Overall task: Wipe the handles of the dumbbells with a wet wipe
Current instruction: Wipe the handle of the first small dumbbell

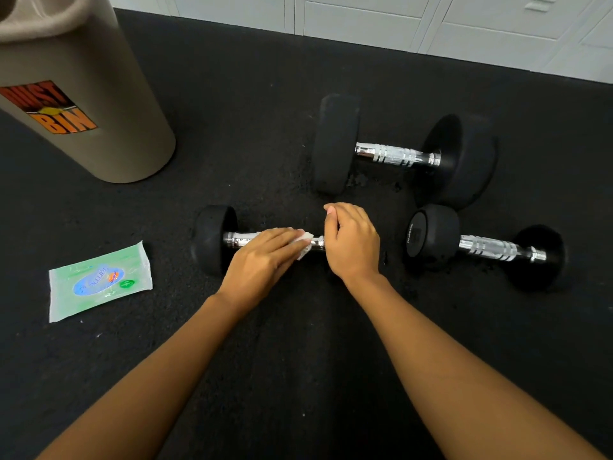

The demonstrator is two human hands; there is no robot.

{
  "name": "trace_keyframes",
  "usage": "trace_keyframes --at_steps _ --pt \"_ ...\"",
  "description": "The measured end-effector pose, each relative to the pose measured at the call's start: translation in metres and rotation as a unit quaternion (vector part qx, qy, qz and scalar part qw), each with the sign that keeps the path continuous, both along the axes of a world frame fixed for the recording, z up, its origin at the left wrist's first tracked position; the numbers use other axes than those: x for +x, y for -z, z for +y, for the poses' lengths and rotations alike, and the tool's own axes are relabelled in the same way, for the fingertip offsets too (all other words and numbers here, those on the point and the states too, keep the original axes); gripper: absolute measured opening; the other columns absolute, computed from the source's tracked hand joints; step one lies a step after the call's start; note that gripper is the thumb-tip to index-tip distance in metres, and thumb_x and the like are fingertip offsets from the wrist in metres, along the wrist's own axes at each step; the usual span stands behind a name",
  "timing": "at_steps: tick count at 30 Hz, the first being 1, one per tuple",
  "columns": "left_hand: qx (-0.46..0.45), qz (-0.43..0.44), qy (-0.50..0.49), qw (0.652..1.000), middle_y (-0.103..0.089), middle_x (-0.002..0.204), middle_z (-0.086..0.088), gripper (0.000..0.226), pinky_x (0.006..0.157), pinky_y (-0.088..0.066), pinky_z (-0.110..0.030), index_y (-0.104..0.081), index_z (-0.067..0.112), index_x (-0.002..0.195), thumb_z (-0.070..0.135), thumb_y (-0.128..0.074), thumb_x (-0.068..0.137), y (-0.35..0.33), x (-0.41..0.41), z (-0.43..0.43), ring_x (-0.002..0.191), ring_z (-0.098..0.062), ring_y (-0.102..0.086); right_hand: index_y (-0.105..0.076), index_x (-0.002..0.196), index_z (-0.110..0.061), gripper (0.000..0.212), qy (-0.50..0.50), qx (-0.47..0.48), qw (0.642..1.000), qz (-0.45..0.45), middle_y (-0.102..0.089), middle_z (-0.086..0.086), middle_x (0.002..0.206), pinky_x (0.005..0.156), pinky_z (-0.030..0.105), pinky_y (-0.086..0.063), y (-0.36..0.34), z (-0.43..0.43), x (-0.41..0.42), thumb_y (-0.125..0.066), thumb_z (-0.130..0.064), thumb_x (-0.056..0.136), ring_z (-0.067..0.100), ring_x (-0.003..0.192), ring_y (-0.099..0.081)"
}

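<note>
Three black dumbbells with chrome handles lie on the dark floor. On the nearest dumbbell [214, 239], my left hand [265, 257] presses a white wet wipe [305, 242] onto the handle. My right hand [351, 242] is closed over that dumbbell's right weight and hides it. A large dumbbell [398, 156] lies further back. A smaller dumbbell [487, 249] lies to the right, untouched.
A green pack of wet wipes [99, 282] lies on the floor at the left. A beige dustbin [83, 101] stands at the back left. White lockers [431, 24] run along the far wall.
</note>
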State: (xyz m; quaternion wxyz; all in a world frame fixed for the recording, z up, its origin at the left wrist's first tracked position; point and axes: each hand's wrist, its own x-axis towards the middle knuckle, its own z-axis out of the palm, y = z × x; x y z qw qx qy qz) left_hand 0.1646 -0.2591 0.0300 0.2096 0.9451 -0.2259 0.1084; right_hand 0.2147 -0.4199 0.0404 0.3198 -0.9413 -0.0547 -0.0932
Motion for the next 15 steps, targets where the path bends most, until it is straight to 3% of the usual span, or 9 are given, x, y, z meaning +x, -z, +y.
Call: trace_keyframes --at_steps 6,11,15 --pt "-0.107 0.089 -0.060 0.988 -0.067 0.112 -0.004 0.025 0.088 -0.051 -0.037 -0.064 0.012 0.113 0.012 -0.058 0.089 -0.012 0.017 -0.010 0.103 -0.020 -0.060 -0.067 0.103 -0.007 0.035 0.000 0.002 1.000 -0.002 -0.069 0.006 0.101 0.084 0.032 -0.046 0.000 0.001 0.001 -0.037 -0.023 0.094 0.020 0.099 -0.059" --pt "-0.060 0.072 -0.013 0.995 -0.066 0.114 -0.006 0.027 0.092 -0.044 -0.028 -0.064 0.010 0.113 0.015 -0.052 0.089 -0.012 0.014 -0.007 0.106 -0.020 -0.060 -0.067 0.102 -0.008 0.035 0.004 0.007 1.000 -0.007 -0.069 0.005 0.099 0.084 0.032 -0.047 0.001 0.000 0.000 -0.037 -0.022 0.094 0.020 0.098 -0.060" --pt "-0.074 0.121 -0.056 0.988 -0.067 0.110 -0.007 0.025 0.089 -0.049 -0.038 -0.062 0.012 0.115 0.015 -0.052 0.092 -0.015 0.024 0.001 0.102 -0.022 -0.060 -0.067 0.101 -0.008 0.035 0.002 0.007 1.000 -0.008 -0.069 0.005 0.099 0.084 0.032 -0.047 0.001 0.001 0.000 -0.037 -0.023 0.093 0.019 0.097 -0.060"
